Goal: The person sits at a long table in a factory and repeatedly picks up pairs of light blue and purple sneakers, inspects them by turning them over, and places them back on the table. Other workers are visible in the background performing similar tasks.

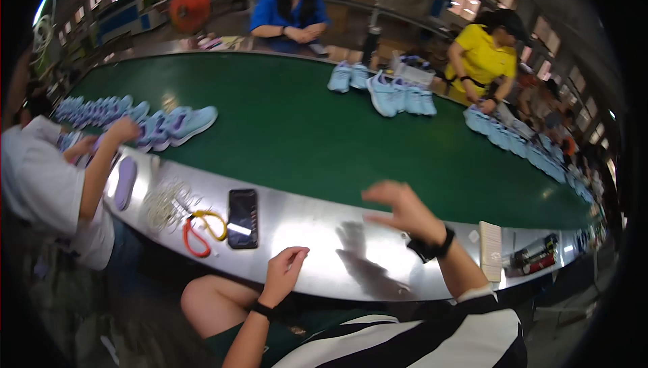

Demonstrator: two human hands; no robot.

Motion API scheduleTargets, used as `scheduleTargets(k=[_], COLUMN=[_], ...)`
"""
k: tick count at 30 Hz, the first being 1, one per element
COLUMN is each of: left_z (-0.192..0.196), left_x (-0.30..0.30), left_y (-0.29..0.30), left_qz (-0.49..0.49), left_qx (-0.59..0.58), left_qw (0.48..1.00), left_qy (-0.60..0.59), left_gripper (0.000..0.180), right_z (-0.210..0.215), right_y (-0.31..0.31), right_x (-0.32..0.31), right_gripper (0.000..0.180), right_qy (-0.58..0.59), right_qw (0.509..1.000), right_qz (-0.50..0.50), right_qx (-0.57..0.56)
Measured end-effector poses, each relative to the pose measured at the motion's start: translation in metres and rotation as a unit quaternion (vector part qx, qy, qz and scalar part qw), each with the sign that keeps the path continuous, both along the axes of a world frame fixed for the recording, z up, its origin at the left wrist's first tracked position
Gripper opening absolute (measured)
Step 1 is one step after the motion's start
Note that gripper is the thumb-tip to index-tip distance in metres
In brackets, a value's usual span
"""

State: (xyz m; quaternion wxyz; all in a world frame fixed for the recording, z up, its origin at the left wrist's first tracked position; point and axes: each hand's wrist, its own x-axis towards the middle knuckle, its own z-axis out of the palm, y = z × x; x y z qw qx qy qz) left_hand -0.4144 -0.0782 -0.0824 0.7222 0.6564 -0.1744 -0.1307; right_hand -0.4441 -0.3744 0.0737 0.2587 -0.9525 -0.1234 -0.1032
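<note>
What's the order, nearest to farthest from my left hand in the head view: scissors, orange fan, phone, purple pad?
From your left hand:
1. Phone, ahead and to its left.
2. Scissors, left of the phone.
3. Purple pad, near the metal ledge's left end.
4. Orange fan, beyond the green surface.

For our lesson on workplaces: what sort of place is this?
Probably a shoe factory: light-blue shoes stand in rows on a broad green surface, with several people along its edges.
</note>
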Motion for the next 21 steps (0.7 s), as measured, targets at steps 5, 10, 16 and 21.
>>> scheduleTargets(k=[5,10,16,21], left_z=[0.075,0.072,0.057,0.058], left_x=[0.063,0.2,0.368,0.444], left_y=[0.03,0.093,0.148,0.164], left_qz=[-0.006,0.121,0.196,0.195], left_qx=[0.132,0.283,0.568,0.72], left_qw=[0.98,0.899,0.693,0.567], left_qy=[-0.147,-0.312,-0.399,-0.35], left_gripper=[0.025,0.028,0.055,0.075], right_z=[-0.067,-0.1,-0.109,-0.103], right_y=[0.035,0.058,0.066,0.068], right_x=[-0.111,-0.135,-0.129,-0.126], right_gripper=[0.078,0.102,0.099,0.092], right_qy=[0.163,0.189,0.153,0.183], right_qw=[0.986,0.972,0.978,0.972], right_qz=[-0.024,-0.03,-0.06,-0.083], right_qx=[-0.033,-0.136,-0.13,-0.125])
